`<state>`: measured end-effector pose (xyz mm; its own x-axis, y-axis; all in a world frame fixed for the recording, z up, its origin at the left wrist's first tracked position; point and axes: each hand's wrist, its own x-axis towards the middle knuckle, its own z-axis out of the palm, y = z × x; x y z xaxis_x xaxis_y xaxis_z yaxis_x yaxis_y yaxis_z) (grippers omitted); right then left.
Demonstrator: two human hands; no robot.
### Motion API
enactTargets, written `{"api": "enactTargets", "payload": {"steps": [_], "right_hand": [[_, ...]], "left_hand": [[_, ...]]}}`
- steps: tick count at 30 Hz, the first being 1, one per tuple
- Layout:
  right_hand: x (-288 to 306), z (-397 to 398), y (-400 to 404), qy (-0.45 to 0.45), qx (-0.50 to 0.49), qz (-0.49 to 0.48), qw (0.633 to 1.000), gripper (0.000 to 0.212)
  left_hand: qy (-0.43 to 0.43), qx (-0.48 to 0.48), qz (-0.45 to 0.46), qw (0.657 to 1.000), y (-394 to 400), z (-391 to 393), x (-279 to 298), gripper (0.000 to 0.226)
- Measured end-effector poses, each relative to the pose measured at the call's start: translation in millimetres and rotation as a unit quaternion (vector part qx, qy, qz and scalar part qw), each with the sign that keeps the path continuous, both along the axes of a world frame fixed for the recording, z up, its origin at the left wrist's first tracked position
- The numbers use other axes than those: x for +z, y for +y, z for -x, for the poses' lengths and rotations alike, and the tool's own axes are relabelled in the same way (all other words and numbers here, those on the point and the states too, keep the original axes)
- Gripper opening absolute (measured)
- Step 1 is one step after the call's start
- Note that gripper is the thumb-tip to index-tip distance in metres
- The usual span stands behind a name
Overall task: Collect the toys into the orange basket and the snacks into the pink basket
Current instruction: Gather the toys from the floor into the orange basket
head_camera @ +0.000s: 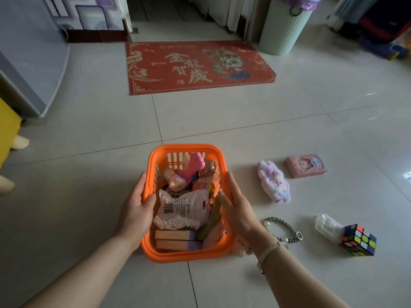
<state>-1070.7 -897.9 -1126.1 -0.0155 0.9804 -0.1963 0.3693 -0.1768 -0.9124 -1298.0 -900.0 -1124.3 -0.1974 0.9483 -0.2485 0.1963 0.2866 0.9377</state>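
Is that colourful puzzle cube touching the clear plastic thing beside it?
Touching. In the head view the puzzle cube sits against the clear plastic case; the cube's upper left edge overlaps the case with no floor showing between them.

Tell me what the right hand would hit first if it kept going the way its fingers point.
Probably nothing but bare floor at first: the right hand lies along the orange basket, fingers pointing away from the person; the red mat lies farther on.
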Motion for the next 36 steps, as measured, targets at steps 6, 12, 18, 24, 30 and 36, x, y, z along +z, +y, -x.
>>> {"api": "enactTargets", "payload": {"steps": [6,12,18,24,30,36], "right_hand": [[-44,-45,-24,-0.188,-0.110,0.022,0.976,0.057],[-57,-49,-48,-0.380,0.052,0.082,0.920,0.068],[-48,-50,-45,-0.357,-0.008,0.080,0.931,0.068],[-20,-72,-32,-0.345,-0.071,0.026,0.935,0.087],[37,-66,2,-0.334,-0.113,-0.118,0.928,0.074],[81,49,23,-0.182,-0.028,-0.169,0.968,0.073]], "left_hand": [[0.043,-0.011,-0.003,0.999,1,4,-3,0.056],[0.045,-0.017,-0.007,0.999,1,1,0,0.058],[0.040,-0.015,0.006,0.999,1,2,-4,0.065],[0.022,-0.010,0.010,1.000,2,3,-6,0.065],[-0.013,-0.002,0.006,1.000,-2,-3,-2,0.061],[0.013,-0.005,-0.028,1.000,-5,-16,15,0.054]]}}
